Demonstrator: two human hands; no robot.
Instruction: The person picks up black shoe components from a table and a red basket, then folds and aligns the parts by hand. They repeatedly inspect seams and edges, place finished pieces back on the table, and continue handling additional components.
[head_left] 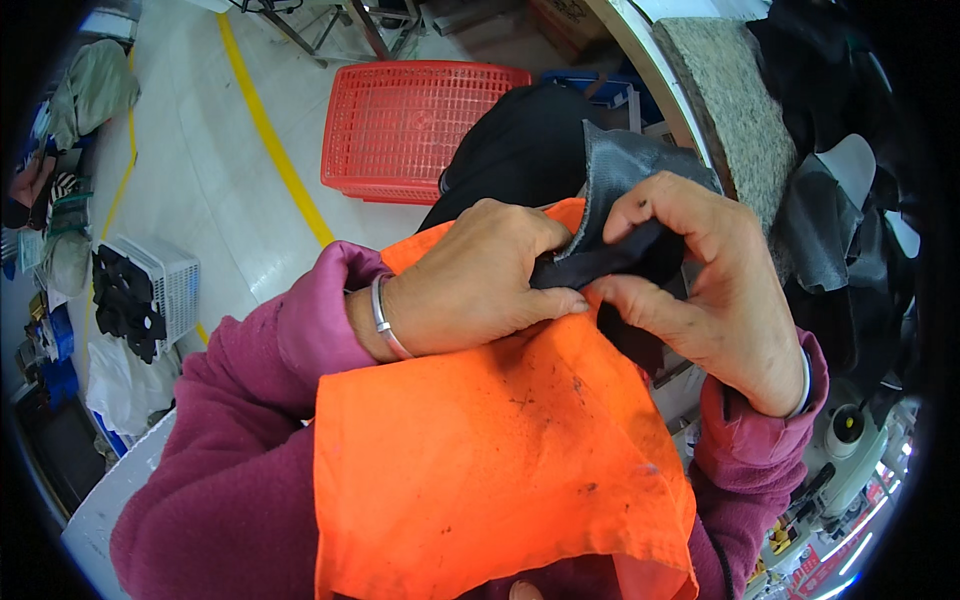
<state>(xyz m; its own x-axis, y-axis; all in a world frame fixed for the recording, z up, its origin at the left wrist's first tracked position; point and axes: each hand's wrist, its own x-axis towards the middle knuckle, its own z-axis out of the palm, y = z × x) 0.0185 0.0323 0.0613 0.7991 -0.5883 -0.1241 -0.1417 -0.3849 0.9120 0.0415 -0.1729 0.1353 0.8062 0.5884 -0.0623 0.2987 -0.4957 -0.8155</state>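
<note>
A dark grey and black fabric piece [625, 170] with a raw, pale-fringed edge is held up over my lap, in front of the orange apron [490, 440]. My left hand [470, 275], wearing a silver bracelet, pinches its lower left part between thumb and fingers. On the other side my right hand [705, 285] curls around the same piece, fingertips on its face and thumb low near the left thumb. Part of the fabric between the hands is folded and lies in shadow. The undersides of my fingers are hidden.
A red plastic basket [425, 130] stands on the floor ahead. To the right is a table with a stone slab [725, 110] and dark fabric pieces [830, 220]; a sewing machine [845, 450] sits lower right. At left, a white crate [165, 285] holds black pieces.
</note>
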